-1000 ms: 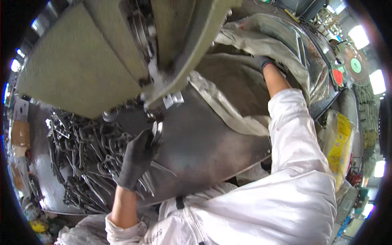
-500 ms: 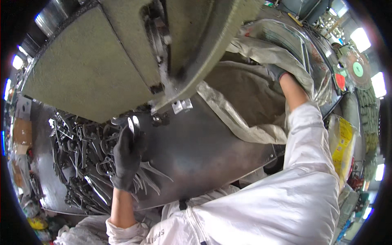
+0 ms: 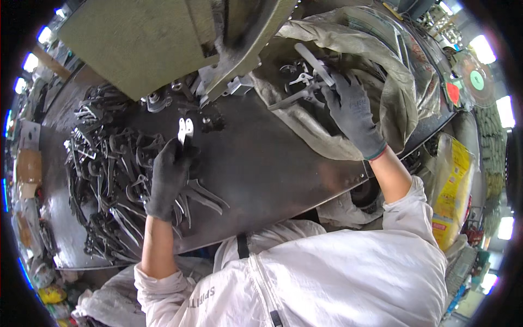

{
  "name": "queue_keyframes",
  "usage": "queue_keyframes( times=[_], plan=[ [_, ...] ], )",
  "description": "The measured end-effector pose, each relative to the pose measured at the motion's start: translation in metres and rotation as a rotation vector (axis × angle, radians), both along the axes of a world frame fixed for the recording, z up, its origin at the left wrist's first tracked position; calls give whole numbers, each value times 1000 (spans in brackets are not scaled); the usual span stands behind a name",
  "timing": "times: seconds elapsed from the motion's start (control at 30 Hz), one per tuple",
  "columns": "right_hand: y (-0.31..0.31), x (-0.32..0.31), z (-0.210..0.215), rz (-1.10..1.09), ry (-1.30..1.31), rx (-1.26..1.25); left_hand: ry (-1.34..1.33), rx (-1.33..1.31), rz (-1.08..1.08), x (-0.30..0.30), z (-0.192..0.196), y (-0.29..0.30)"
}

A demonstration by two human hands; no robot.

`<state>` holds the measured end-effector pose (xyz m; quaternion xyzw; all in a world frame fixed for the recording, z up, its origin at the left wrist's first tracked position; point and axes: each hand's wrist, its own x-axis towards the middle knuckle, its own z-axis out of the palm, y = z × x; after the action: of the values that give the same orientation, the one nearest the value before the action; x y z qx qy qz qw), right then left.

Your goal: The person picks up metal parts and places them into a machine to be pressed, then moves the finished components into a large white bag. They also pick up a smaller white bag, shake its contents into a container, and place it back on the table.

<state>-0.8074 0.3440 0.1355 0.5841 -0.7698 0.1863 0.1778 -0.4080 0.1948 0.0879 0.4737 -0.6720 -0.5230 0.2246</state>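
Note:
My left hand [image 3: 168,177], in a dark grey glove, is closed around a metal piece whose bright forked end [image 3: 186,128] with small holes sticks up past the fingers. Several curved handles [image 3: 201,195] show beside that hand; whether they join the held piece I cannot tell. At the mouth of a grey woven sack [image 3: 305,133], my gloved right hand [image 3: 354,115] grips a plier-like metal tool [image 3: 310,61] with two long grey arms spread apart. Its palm side is hidden. More small metal parts [image 3: 298,79] show just beyond it.
A heap of dark metal levers [image 3: 109,180] covers the left of the steel table [image 3: 261,158]. Above hangs a large olive machine body [image 3: 131,46], with a small metal block [image 3: 238,85] under its edge. A yellow-and-white bag [image 3: 455,191] stands at right.
My right hand has come up out of the sack, where its fingers were hidden, with the plier-like tool. The metal piece in my left hand now points more upright. The view has shifted.

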Motion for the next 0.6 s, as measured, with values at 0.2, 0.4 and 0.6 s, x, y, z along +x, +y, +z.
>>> queue_keyframes(
  times=[0.2,0.4,0.6],
  plan=[
    [2,60,7,258,262,217,49,150,16,-1,15,5],
    [1,49,-8,455,269,106,96,48,14,8,1,3],
    [32,102,-41,215,-353,133,83,-80,-16,-5,10,12]
  ],
)
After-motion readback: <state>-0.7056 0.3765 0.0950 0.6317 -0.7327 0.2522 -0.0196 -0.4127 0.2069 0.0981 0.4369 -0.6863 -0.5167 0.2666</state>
